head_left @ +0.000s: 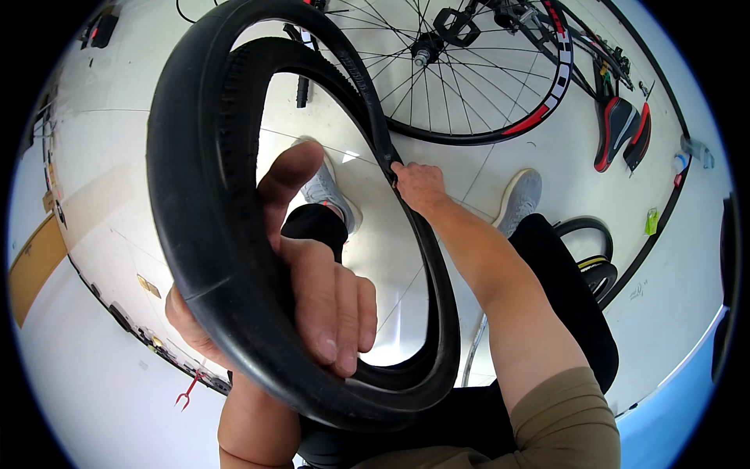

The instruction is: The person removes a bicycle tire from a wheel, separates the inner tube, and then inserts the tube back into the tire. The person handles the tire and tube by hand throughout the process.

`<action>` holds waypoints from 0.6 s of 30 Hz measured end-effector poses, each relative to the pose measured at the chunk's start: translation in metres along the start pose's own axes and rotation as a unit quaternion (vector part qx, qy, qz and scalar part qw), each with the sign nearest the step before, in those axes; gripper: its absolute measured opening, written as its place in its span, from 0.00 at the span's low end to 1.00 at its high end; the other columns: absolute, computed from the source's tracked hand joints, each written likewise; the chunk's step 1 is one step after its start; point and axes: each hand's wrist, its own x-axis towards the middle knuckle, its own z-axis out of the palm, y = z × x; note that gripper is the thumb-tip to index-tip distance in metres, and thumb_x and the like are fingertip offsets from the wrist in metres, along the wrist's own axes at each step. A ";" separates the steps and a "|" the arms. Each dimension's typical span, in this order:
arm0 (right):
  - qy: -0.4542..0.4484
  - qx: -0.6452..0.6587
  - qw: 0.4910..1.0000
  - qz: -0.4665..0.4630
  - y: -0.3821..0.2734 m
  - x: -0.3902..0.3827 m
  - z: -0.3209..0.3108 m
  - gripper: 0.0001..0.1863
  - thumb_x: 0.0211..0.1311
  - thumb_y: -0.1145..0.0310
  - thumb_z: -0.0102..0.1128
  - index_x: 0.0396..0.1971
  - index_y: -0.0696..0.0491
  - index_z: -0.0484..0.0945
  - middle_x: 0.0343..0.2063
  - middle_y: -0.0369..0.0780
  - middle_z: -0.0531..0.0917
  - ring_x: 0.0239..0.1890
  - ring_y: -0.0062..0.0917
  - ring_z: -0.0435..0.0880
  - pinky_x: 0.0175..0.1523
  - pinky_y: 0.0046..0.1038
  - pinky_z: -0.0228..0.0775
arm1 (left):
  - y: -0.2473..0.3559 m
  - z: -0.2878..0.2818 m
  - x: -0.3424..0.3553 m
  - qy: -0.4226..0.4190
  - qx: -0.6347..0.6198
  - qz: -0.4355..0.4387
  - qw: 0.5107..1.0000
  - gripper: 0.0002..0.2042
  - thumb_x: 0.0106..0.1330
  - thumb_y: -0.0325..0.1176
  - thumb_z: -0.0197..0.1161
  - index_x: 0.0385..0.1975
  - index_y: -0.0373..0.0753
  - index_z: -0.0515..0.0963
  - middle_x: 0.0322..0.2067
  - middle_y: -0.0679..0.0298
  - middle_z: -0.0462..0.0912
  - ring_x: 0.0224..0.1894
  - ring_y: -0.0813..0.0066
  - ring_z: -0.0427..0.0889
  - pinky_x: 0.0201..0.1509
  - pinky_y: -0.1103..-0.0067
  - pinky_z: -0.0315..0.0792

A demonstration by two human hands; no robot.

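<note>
Black tyre (pixel 269 56) and apparent tube (pixel 183 141) are off the wheel (pixel 422 56) beyond the right hand (pixel 420 186), which pinches their edge while the half-curled left hand (pixel 316 289) grips them.

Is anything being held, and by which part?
A black tire with what looks like its smooth tube: the left hand wraps the lower left side; the right hand grips the right side.

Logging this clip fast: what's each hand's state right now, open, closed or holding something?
Left hand: closed, holding the black tire, fingers curled through its loop.
Right hand: closed, gripping the tire's right side.
</note>
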 end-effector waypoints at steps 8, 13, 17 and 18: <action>-0.037 -0.027 0.999 -0.013 -0.003 0.005 0.003 0.14 0.66 0.66 0.56 0.51 0.45 0.78 0.37 0.41 0.87 0.42 0.37 0.88 0.44 0.40 0.78 | 0.003 -0.008 0.002 -0.025 -0.026 -0.008 0.999 0.48 0.70 0.54 0.54 0.74 0.28 0.34 0.25 0.46 0.81 0.24 0.53 0.82 0.36 0.66 0.75; -0.081 0.074 0.994 -0.019 -0.004 0.004 0.008 0.18 0.65 0.68 0.56 0.54 0.45 0.78 0.40 0.46 0.87 0.41 0.40 0.87 0.47 0.41 0.78 | -0.002 0.016 0.001 0.089 0.036 0.016 0.995 0.42 0.74 0.51 0.53 0.74 0.30 0.40 0.22 0.55 0.81 0.20 0.63 0.80 0.32 0.70 0.75; -0.086 0.192 0.978 -0.016 0.021 0.025 0.035 0.20 0.64 0.67 0.56 0.56 0.42 0.79 0.40 0.46 0.87 0.44 0.40 0.86 0.50 0.40 0.78 | -0.008 0.033 0.008 0.152 0.086 0.016 0.985 0.39 0.77 0.51 0.52 0.74 0.30 0.43 0.21 0.61 0.80 0.18 0.69 0.80 0.28 0.73 0.75; -0.090 0.223 0.970 -0.027 0.025 0.028 0.036 0.20 0.64 0.67 0.56 0.56 0.41 0.80 0.41 0.45 0.87 0.44 0.40 0.86 0.50 0.40 0.78 | -0.006 0.028 0.008 0.137 0.068 0.006 0.988 0.40 0.77 0.50 0.52 0.74 0.31 0.40 0.21 0.58 0.81 0.18 0.66 0.80 0.29 0.72 0.74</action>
